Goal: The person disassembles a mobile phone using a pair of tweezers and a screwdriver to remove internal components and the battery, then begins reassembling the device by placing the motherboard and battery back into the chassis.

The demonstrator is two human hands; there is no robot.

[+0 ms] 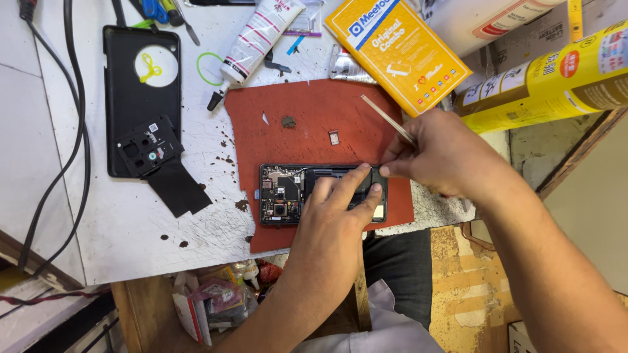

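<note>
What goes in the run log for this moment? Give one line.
left hand: pressing opened phone | right hand: holding tweezers at phone's end | phone on red mat

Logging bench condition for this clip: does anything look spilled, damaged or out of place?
Yes. Dark brown crumbs and blobs are scattered over the scratched white table, left of the red mat. The opened phone lies with its circuitry bared under the left hand; the right hand pinches a thin tool.
</note>
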